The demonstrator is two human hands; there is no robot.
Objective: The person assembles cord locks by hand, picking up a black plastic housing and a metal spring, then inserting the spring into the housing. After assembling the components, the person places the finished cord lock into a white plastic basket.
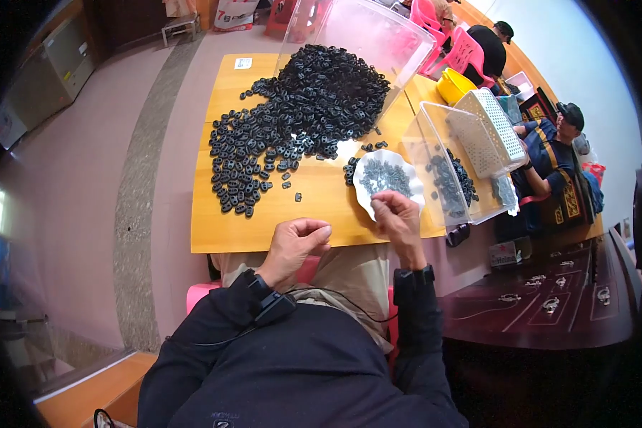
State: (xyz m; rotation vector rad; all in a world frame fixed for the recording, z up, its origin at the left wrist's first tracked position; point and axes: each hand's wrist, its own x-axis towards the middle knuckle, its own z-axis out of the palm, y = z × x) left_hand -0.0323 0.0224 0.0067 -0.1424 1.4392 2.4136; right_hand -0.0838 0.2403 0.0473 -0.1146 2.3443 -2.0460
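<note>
Sticker (242,63), white, on table (314,207) corner.

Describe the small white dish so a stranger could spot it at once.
Start at the yellow wooden table with its big heap of black plastic pieces. Just right of the heap, under the right hand, sits the white dish. Its wavy rim and small grey parts distinguish it from the clear bins.
</note>
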